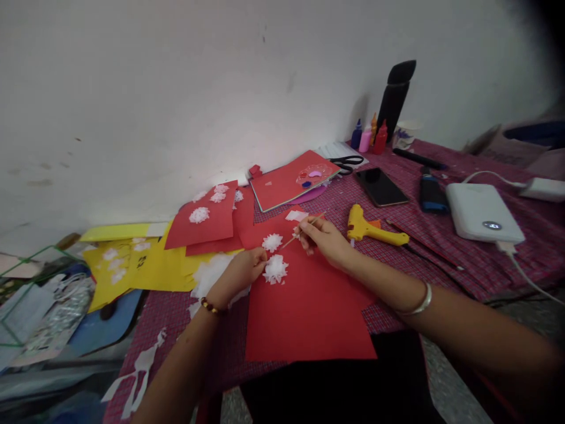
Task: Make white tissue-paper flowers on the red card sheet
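Note:
A large red paper sheet (309,318) lies in front of me on the checked tablecloth. Two white tissue flowers rest on it, one (272,242) farther off and one (275,270) nearer. My left hand (241,274) pinches the edge of the nearer flower, fingers closed on it. My right hand (324,238) grips a thin wooden stick (304,228), whose tip points down-left toward the flowers.
Other red sheets (203,224) with white flowers and yellow sheets (132,265) lie to the left. A yellow glue gun (371,228), phone (381,186), white power bank (483,212), scissors (346,162), paint bottles (368,138) and a black flask (395,94) lie on the right and back.

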Available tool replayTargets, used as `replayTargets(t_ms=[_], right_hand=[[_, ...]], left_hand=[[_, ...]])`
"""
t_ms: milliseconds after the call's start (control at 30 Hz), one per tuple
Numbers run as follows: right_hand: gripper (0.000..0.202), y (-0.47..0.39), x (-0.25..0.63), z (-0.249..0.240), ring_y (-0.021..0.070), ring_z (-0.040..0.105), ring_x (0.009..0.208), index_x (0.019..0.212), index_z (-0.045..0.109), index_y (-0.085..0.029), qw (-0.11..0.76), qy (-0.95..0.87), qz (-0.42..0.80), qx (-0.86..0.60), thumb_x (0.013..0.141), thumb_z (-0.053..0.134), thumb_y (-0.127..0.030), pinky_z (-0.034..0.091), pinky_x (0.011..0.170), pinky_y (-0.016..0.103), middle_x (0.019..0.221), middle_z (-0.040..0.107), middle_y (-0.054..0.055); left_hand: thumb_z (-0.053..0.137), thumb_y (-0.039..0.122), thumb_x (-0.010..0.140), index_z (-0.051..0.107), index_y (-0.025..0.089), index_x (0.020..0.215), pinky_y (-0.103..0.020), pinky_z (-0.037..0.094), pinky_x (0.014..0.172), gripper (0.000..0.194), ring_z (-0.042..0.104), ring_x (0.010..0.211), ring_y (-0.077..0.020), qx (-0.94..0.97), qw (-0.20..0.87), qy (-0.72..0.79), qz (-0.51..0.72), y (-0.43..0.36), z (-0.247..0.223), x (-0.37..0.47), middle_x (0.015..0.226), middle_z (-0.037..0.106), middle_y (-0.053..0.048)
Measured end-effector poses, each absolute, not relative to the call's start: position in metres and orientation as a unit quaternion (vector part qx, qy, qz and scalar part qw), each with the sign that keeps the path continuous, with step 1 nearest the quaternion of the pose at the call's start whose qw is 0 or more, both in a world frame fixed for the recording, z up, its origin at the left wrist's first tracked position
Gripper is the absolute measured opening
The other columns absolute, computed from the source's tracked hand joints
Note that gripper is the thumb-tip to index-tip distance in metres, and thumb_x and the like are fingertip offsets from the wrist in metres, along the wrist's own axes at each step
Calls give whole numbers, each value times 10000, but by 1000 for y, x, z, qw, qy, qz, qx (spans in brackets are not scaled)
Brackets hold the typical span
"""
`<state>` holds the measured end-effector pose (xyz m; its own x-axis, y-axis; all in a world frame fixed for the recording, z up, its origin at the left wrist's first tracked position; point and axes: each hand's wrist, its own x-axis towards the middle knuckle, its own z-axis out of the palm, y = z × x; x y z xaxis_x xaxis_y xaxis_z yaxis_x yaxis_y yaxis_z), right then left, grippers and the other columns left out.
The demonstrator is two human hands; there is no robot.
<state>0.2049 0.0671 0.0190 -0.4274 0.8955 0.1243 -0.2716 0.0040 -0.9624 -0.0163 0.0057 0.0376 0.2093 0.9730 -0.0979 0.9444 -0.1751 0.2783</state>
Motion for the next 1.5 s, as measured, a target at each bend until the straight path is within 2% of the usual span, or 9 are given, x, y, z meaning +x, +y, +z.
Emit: replayTargets(t_ms=[133, 300, 367, 533, 733, 900, 1067, 1333, 1500], right_hand=[[262, 64, 203, 18, 81, 449, 440, 791, 553, -174, 439, -556, 646, -282, 888, 491, -409, 367, 428, 209, 554, 513, -39], [284, 55, 201, 19, 91, 452, 457, 789, 535, -178, 409, -613, 627, -252, 918, 445, -414, 383, 452, 220, 563, 512, -32], [301, 47, 200, 20, 90, 462, 469, 790, 536, -172, 382, -647, 617, -233, 929, 433, -419, 387, 473, 223, 572, 514, -29], [354, 32, 195, 20, 88, 471, 506, 770, 540, -164, 316, -727, 588, -162, 949, 404, -436, 394, 503, 221, 632, 528, -12], [319, 32, 197, 21, 104, 489, 588, 738, 565, -158, 301, -788, 510, -167, 959, 396, -315, 396, 593, 239, 660, 511, -5], [321, 33, 198, 27, 116, 497, 613, 683, 526, -165, 316, -799, 463, -218, 948, 383, -276, 403, 636, 262, 691, 533, 15], [311, 36, 197, 26, 110, 493, 570, 726, 536, -166, 342, -760, 499, -238, 949, 377, -313, 404, 582, 249, 680, 543, 12], [333, 41, 201, 26, 85, 377, 418, 699, 477, -190, 334, -704, 567, -267, 953, 377, -379, 315, 448, 217, 482, 416, -63], [324, 43, 196, 20, 83, 413, 425, 746, 496, -186, 318, -693, 591, -263, 951, 379, -408, 348, 437, 207, 528, 475, -50]], left_hand=[[429, 199, 870, 595, 167, 842, -315, 410, 650, 171, 611, 732, -231, 707, -5, 707, -17, -8, 50, -20, 779, 663, -88], [456, 120, 827, 591, 133, 1149, -494, 339, 994, 350, 426, 1254, -361, 642, -234, 725, 89, -23, 52, -30, 1364, 489, -187], [488, 133, 815, 603, 141, 1155, -494, 337, 1015, 358, 434, 1246, -350, 665, -195, 710, 125, -22, 44, -32, 1361, 498, -169], [449, 116, 825, 653, 150, 954, -371, 453, 863, 244, 594, 931, -237, 764, -13, 616, 193, -15, 25, -27, 979, 677, -106], [439, 19, 672, 626, 165, 886, -293, 456, 744, 319, 582, 793, -175, 820, 148, 518, 194, -16, 24, -24, 855, 649, -46], [588, 121, 703, 590, 175, 1036, -324, 442, 827, 337, 555, 931, -203, 834, 172, 493, 176, -20, 28, -26, 1018, 622, -62], [641, 293, 795, 607, 176, 919, -322, 421, 753, 174, 535, 815, -190, 820, 140, 525, 180, -17, 25, -16, 867, 591, -38], [562, 259, 862, 596, 169, 788, -276, 393, 685, 122, 537, 764, -160, 796, 165, 538, 223, -7, 16, -15, 801, 597, -25], [556, 255, 852, 602, 168, 786, -269, 394, 677, 118, 540, 751, -156, 793, 170, 540, 227, -7, 15, -12, 791, 596, -21]])
